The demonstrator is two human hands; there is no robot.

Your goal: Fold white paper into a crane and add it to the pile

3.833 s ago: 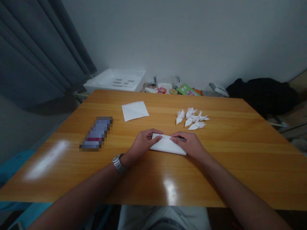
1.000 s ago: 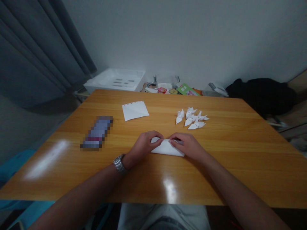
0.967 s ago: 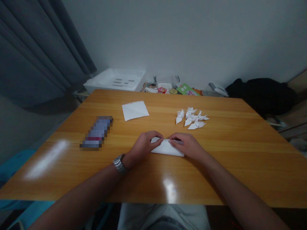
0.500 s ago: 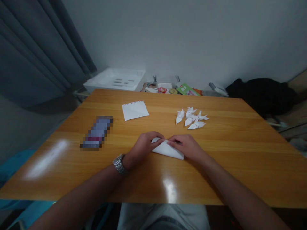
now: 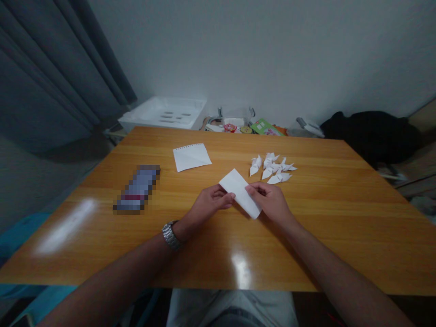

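Note:
A folded sheet of white paper (image 5: 240, 192), now a narrow rectangle, is held tilted just above the table between my two hands. My right hand (image 5: 272, 200) pinches its right long edge, thumb on top. My left hand (image 5: 213, 200), with a metal watch at the wrist, has its fingers curled behind the paper's left edge and the thumb near its face. Beyond my right hand lie several white folded paper cranes (image 5: 272, 168) in a cluster. A flat white sheet (image 5: 192, 157) with a torn perforated edge rests farther back, left of the middle.
A pixelated phone-like object (image 5: 138, 188) lies on the left of the wooden table (image 5: 340, 218). Past the far edge are a white plastic tray (image 5: 163, 111), a green packet (image 5: 267, 127) and small items. A black heap (image 5: 371, 136) sits at the far right.
The folded paper has been lifted and turned; its broad face now shows and one end points away from me. My right hand has shifted its pinch, and the left thumb has moved lower.

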